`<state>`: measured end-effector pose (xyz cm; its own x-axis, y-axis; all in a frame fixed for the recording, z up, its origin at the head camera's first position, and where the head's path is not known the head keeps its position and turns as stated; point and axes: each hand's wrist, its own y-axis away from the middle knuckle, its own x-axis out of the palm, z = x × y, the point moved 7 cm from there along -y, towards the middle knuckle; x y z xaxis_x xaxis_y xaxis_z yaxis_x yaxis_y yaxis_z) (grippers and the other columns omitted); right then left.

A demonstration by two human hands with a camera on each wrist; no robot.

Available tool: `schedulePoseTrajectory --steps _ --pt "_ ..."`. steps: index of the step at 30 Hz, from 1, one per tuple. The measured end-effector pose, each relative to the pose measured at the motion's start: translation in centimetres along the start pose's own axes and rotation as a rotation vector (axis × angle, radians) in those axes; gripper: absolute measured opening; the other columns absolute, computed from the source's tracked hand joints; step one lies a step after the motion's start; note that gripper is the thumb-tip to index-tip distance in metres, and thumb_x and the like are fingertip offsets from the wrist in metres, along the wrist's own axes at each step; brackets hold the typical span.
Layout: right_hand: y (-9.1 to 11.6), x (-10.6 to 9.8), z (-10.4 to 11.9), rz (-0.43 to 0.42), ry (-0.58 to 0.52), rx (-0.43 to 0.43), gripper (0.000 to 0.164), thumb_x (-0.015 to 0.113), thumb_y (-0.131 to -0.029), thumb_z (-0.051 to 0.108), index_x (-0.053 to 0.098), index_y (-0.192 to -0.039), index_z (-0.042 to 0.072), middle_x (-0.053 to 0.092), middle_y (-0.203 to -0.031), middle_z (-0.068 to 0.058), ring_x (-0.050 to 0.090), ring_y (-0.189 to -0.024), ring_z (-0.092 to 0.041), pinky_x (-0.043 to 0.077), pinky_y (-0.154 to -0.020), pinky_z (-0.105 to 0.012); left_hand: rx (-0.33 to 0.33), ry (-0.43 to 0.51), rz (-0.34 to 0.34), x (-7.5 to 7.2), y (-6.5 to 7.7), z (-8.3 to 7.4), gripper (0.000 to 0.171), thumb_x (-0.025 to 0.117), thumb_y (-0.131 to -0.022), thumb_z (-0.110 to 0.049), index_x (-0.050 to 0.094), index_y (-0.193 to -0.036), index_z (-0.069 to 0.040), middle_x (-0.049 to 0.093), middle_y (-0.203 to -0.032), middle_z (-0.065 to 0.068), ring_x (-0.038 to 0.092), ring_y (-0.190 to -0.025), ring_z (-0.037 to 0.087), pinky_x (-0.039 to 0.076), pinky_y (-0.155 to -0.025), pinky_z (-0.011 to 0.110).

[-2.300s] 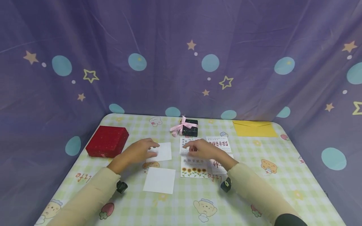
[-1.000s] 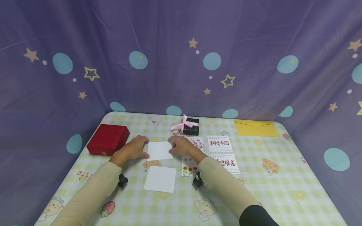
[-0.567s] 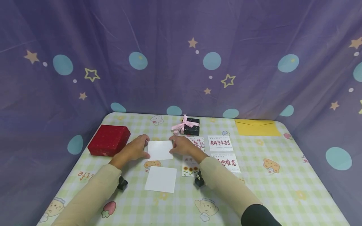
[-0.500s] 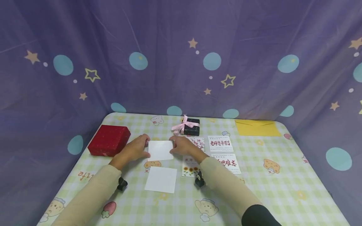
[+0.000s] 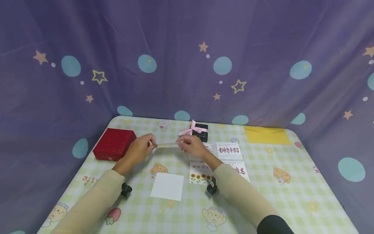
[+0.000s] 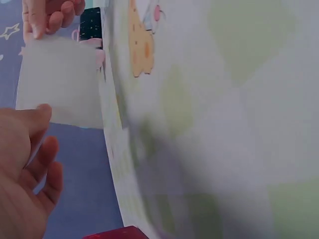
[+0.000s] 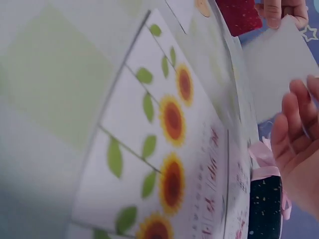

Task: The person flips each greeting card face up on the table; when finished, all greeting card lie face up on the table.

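A blank white card (image 5: 168,145) is up off the table, tipped so that the head view catches it almost edge-on. My left hand (image 5: 137,149) pinches its left edge, the thumb (image 6: 44,113) lying along the face in the left wrist view. At the opposite edge my right hand (image 5: 193,147) pinches it too; in the right wrist view its fingers (image 7: 294,107) curl by the card (image 7: 276,69). Nearer me, a second white card (image 5: 167,187) lies flat. Under the right forearm are a sunflower card (image 5: 200,177) and a red-lettered card (image 5: 242,168), partly covered.
A red box (image 5: 113,143) stands left of the left hand. Behind the right hand sits a black gift box (image 5: 202,136) with a pink ribbon (image 5: 187,131). Another red-lettered card (image 5: 229,151) and a yellow envelope (image 5: 267,136) lie to the right. A blossom card (image 5: 208,147) is partly hidden.
The right hand has come left from over the printed cards to the white card's right edge. Both hands have since lifted that card from the table and tilted it.
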<state>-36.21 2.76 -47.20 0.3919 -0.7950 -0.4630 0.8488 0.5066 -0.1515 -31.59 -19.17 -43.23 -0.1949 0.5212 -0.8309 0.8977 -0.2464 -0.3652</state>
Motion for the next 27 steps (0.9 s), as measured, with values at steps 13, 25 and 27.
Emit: schedulePoseTrajectory --steps 13,25,27 --pt "0.8 -0.4 -0.8 0.05 -0.038 0.03 0.025 0.063 -0.101 0.019 0.072 -0.123 0.01 0.074 -0.097 -0.017 0.072 -0.085 -0.032 0.059 -0.067 -0.031 -0.001 0.047 0.072 1.4 -0.4 -0.2 0.023 0.076 -0.087 -0.001 0.07 -0.107 -0.012 0.073 -0.1 0.006 0.068 -0.081 0.018 0.056 -0.073 0.034" --pt "1.3 0.5 -2.1 0.182 0.178 0.023 0.064 0.068 -0.096 0.016 0.042 -0.154 0.006 0.058 -0.068 0.006 0.045 -0.056 -0.003 0.042 -0.058 -0.019 0.026 -0.028 0.313 3.6 0.1 -0.2 0.056 0.079 -0.089 -0.022 0.06 -0.14 -0.007 0.071 -0.115 0.01 0.069 -0.095 0.02 0.058 -0.083 0.039" --pt "1.2 0.7 -2.1 0.201 0.222 0.022 0.062 0.067 -0.096 0.018 0.044 -0.153 0.007 0.056 -0.065 0.007 0.043 -0.055 -0.003 0.041 -0.056 -0.018 0.014 -0.038 0.332 3.7 0.1 -0.1 0.053 0.078 -0.09 -0.022 0.062 -0.139 -0.007 0.071 -0.116 0.011 0.069 -0.098 0.022 0.058 -0.087 0.042"
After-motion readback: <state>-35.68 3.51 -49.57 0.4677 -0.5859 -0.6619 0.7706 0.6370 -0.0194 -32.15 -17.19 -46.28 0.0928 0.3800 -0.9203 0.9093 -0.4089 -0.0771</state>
